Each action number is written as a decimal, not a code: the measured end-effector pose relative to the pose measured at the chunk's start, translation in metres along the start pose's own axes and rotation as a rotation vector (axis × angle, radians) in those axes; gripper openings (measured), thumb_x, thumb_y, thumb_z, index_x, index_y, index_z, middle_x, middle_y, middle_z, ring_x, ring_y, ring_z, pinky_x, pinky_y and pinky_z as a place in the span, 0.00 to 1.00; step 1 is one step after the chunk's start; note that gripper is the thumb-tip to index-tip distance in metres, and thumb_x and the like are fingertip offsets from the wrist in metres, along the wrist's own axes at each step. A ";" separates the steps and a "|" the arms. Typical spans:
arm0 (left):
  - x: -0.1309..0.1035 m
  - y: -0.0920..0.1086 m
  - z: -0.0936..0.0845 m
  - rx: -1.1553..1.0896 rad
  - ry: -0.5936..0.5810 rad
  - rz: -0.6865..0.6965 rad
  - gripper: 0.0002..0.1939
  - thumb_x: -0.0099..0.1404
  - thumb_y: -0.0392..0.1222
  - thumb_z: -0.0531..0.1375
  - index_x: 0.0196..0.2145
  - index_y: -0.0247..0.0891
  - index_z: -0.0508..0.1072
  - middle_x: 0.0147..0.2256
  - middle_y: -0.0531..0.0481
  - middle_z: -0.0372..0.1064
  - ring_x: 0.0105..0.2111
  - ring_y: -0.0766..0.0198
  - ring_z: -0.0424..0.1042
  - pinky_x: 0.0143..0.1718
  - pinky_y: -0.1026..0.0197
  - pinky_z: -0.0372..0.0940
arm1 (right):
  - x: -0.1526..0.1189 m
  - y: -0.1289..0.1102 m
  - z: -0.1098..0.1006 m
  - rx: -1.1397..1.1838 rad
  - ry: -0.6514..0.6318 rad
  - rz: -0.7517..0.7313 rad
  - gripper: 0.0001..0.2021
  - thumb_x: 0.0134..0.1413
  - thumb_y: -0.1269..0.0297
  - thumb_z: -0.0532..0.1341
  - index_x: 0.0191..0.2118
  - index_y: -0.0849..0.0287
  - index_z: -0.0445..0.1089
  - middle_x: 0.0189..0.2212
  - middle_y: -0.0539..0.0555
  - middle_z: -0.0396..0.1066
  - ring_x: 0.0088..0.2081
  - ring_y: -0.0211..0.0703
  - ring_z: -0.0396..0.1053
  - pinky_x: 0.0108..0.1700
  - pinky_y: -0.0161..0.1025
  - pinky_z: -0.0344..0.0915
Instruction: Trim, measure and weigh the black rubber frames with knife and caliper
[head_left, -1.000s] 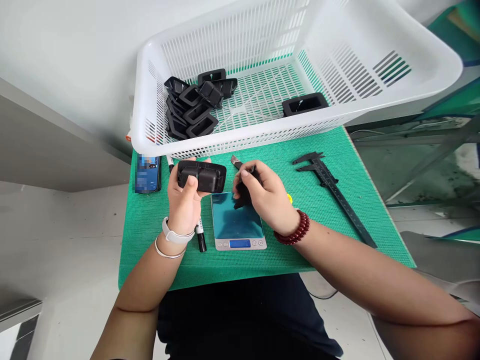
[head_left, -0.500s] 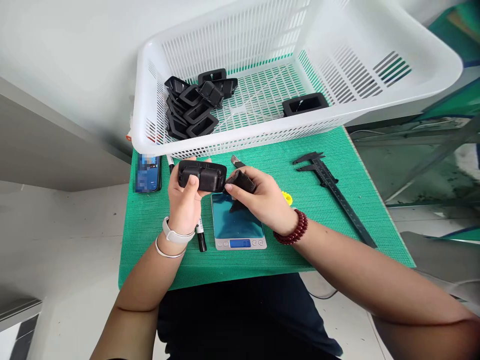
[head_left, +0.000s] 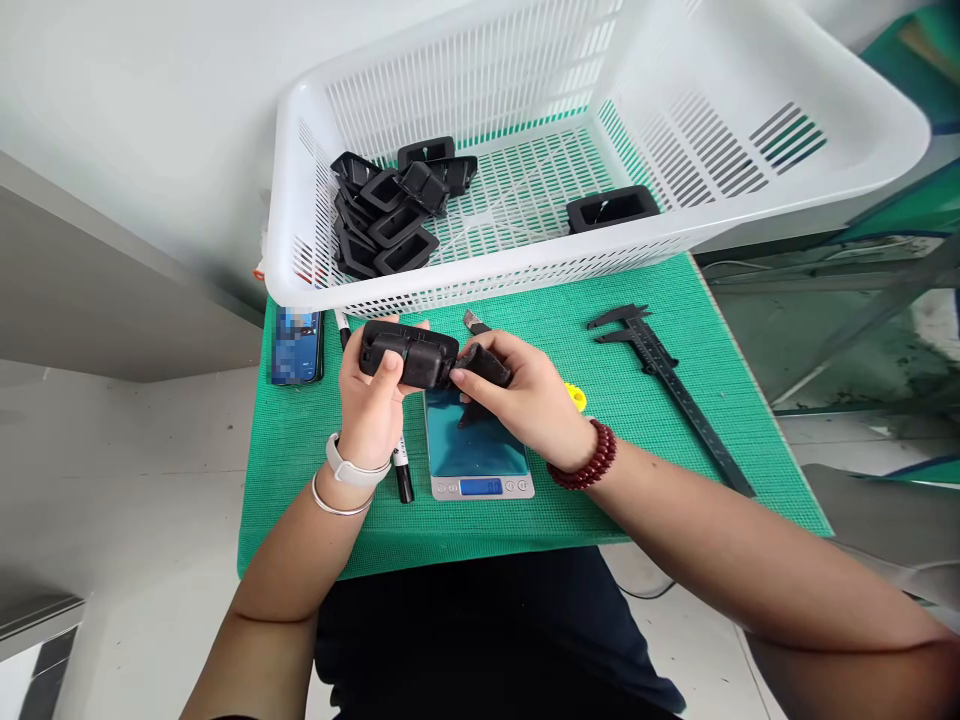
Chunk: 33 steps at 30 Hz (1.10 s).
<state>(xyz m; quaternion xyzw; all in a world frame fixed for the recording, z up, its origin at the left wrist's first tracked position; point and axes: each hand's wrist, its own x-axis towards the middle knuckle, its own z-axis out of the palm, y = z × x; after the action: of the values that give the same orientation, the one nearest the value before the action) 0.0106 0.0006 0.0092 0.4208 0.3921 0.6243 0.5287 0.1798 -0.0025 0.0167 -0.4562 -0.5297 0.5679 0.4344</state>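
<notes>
My left hand (head_left: 375, 395) is closed round a black plastic part (head_left: 409, 356), with the thumb across its near face. A dark cloth (head_left: 484, 366) is bunched in my right hand (head_left: 529, 395), and its fingertips meet the right end of the part. Both hands are above a digital scale (head_left: 480, 445) with a blue plate and a lit display. Part of the cloth hangs over the plate. A black-capped marker (head_left: 403, 470) lies left of the scale. Behind my right hand, the end of a knife-like tool (head_left: 473, 321) shows.
A white slatted basket (head_left: 480, 285) at the back holds several black parts (head_left: 401, 220) at its left and one (head_left: 613, 208) at its right. A phone (head_left: 296, 345) lies left, a black caliper (head_left: 667, 385) right, and a yellow object (head_left: 576, 397) beside my right hand.
The black part in my left hand has shifted slightly to the right and tilted a little, its right end now lower. My right hand has barely moved.
</notes>
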 end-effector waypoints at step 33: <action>-0.002 -0.002 0.001 0.084 -0.026 -0.014 0.23 0.56 0.58 0.67 0.46 0.46 0.73 0.42 0.50 0.75 0.49 0.52 0.77 0.48 0.50 0.75 | -0.002 -0.008 -0.002 -0.316 0.026 -0.019 0.05 0.51 0.64 0.61 0.28 0.58 0.66 0.19 0.46 0.64 0.22 0.35 0.62 0.25 0.35 0.60</action>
<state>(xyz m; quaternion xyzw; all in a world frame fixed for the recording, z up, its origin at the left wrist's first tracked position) 0.0128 -0.0007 0.0073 0.4482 0.4139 0.5980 0.5198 0.1827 -0.0033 0.0242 -0.5212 -0.6109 0.4675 0.3696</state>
